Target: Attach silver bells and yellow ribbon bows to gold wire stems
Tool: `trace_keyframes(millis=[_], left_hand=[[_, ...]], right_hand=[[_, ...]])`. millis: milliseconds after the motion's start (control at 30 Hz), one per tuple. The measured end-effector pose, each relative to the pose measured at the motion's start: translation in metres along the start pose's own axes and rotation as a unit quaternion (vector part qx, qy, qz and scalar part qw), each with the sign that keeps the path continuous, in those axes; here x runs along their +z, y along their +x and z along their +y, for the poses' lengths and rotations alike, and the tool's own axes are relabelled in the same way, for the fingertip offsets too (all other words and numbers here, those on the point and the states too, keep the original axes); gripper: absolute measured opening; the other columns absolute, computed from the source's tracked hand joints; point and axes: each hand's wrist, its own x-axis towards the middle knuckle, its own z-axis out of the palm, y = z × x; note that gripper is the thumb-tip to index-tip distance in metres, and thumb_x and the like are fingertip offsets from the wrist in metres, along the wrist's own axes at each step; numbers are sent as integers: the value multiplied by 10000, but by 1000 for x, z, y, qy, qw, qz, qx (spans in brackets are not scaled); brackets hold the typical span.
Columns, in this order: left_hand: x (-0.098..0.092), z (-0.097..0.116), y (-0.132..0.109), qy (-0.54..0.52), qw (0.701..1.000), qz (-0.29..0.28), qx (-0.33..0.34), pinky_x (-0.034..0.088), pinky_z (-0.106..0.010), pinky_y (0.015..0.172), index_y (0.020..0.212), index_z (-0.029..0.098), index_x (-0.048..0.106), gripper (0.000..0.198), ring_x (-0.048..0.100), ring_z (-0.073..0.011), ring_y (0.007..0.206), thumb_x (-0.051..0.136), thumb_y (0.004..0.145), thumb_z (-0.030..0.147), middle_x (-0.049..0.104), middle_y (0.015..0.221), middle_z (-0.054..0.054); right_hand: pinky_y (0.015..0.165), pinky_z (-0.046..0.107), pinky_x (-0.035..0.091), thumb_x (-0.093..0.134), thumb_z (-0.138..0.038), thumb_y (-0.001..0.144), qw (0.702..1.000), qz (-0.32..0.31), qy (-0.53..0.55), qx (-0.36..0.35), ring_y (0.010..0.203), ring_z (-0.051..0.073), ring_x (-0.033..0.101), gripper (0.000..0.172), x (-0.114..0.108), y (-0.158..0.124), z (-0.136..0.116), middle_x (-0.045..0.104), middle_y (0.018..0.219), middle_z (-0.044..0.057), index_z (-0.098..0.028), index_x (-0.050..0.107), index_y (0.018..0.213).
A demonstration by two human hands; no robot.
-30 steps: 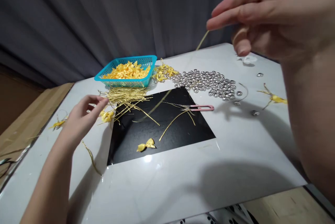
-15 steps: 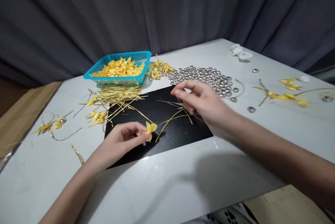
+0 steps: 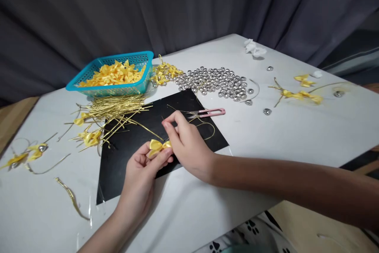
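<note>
My left hand (image 3: 143,166) pinches a yellow ribbon bow (image 3: 156,146) between thumb and fingers, over the front of the black mat (image 3: 118,174). Close against it, my right hand (image 3: 188,142) has thumb and forefinger pressed together above the bow. A thin needle-like piece (image 3: 162,118) pokes up from those fingertips; its lower part is hidden. A thin gold thread (image 3: 213,130) loops on the mat behind the right hand. Pink-handled thread snips (image 3: 219,111) lie just beyond that hand, blades pointing left.
A blue basket (image 3: 109,89) of yellow bows stands at the back left, with gold twist ties (image 3: 118,106) in front. Silver heart beads (image 3: 213,81) spread behind the mat. Bows with wires (image 3: 302,95) lie on the right, more bows (image 3: 38,150) on the left.
My right hand has come down and left to meet the bow in my left hand. The snips, previously covered by the right hand, now show. The view has shifted right.
</note>
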Motion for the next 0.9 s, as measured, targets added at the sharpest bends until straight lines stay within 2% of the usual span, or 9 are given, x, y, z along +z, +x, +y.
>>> trace_keyframes(millis=[267,533,733,900], left_hand=[[-1,-5,-2,13,999,11,38,507,-104,581,696,151,615,330,623,-57,549,875,526,261,694,587,29],[0,-3,0,25,999,-24,0,518,-112,573,791,165,637,361,649,-68,540,876,525,221,728,636,24],[-5,1,-3,21,997,-69,-4,519,-125,562,730,165,690,210,658,-89,573,798,654,328,716,654,7],[-6,3,-4,51,997,-50,-20,511,-132,548,718,169,716,189,665,-104,592,777,675,343,740,691,-16]], right_hand=[[510,202,239,379,-246,933,999,-5,-7,-44,497,76,417,105,-1,2,-2,450,591,-52,-189,429,861],[512,199,235,433,-216,921,990,-2,14,-138,467,46,303,95,-9,14,4,408,583,-75,-168,453,842],[495,195,229,422,-231,929,992,-28,37,-119,438,39,298,99,-10,8,7,400,561,-86,-173,457,856],[510,198,237,444,-237,923,992,-13,36,-124,484,45,341,108,-15,9,8,415,585,-72,-171,464,840]])
